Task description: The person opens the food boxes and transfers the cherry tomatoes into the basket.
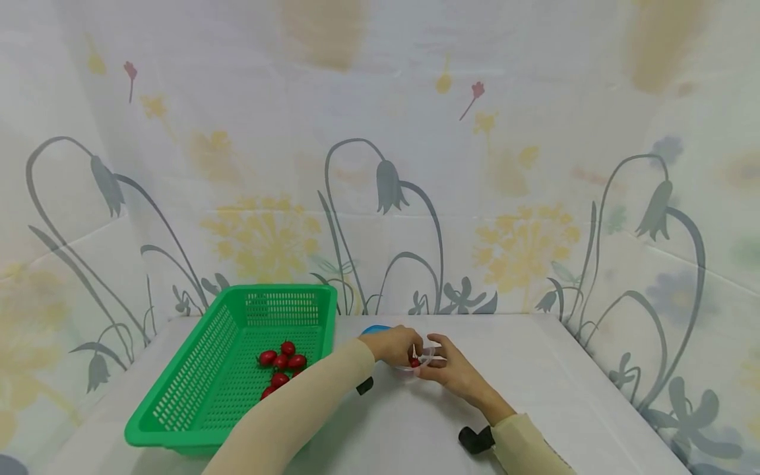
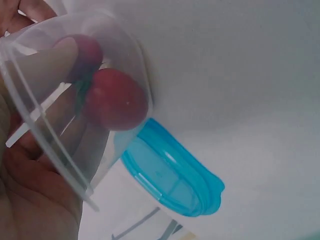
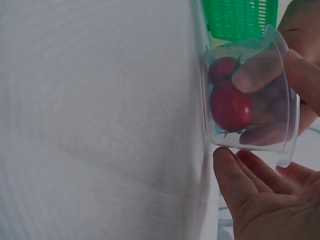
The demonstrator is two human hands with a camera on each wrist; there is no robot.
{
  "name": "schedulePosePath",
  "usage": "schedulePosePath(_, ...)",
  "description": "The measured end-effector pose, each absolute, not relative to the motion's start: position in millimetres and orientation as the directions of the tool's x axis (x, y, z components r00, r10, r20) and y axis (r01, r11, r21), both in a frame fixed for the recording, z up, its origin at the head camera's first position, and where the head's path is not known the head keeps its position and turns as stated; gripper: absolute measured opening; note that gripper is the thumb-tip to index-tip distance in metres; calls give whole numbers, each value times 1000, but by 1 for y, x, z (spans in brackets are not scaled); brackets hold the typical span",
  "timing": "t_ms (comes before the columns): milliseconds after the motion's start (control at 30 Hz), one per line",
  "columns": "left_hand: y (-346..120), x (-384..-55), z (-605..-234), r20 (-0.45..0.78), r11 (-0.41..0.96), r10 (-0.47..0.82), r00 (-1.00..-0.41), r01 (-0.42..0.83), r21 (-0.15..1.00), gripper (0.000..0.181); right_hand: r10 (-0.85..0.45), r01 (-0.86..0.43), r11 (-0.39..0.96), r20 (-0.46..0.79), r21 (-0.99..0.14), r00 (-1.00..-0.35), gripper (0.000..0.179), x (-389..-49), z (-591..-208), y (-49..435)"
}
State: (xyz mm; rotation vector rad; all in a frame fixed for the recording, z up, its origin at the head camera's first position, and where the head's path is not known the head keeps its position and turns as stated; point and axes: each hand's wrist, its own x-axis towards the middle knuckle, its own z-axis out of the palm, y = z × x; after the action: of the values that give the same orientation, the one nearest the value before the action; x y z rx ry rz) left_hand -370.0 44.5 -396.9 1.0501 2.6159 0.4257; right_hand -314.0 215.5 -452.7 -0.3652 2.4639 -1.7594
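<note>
A clear plastic container point(image 3: 250, 55) with two red cherry tomatoes point(image 3: 230, 106) inside stands on the table. My left hand point(image 1: 394, 344) reaches down into it from above. Its thumb and fingers, seen through the clear wall, spread around the tops of the tomatoes. From the right side my right hand point(image 1: 454, 373) holds the container, fingers against the wall point(image 3: 232, 172) and thumb at the rim. In the left wrist view the green stem of the nearer tomato point(image 2: 117, 100) shows. In the head view the hands hide most of the container.
A green perforated basket point(image 1: 142, 409) with several cherry tomatoes point(image 1: 282, 361) stands at the left; the left sleeve covers part of it. A blue lid point(image 2: 172, 172) lies on the white table point(image 1: 534, 356) behind the left hand. Flower-patterned cloth hangs at the back.
</note>
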Motion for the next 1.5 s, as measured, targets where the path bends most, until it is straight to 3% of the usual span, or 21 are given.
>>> schedulePosePath(933, 42, -377, -397, -114, 668, 690, -715, 568, 482, 22, -233, -118, 308, 46, -944, -971, 85, -314, -449, 214)
schedulePosePath(1133, 33, -374, -385, -90, 644, 679, -729, 531, 550, 22, -226, -113, 314, 41, -943, -973, 84, -315, -452, 214)
schedulePosePath(1500, 8, -358, -347, -20, 613, 684, -730, 559, 558, 21, -214, -108, 339, 35, -934, -976, 86, -316, -451, 213)
